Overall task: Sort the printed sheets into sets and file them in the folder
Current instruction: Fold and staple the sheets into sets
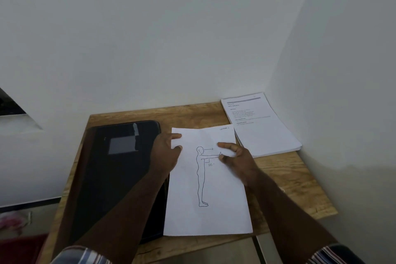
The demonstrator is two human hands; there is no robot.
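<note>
Between both hands — figure sheet (214,210)

A small wooden table (300,188) stands in the corner of two white walls (171,38). Left of the table, near the floor, lies pink cloth (12,221), blurred.
</note>
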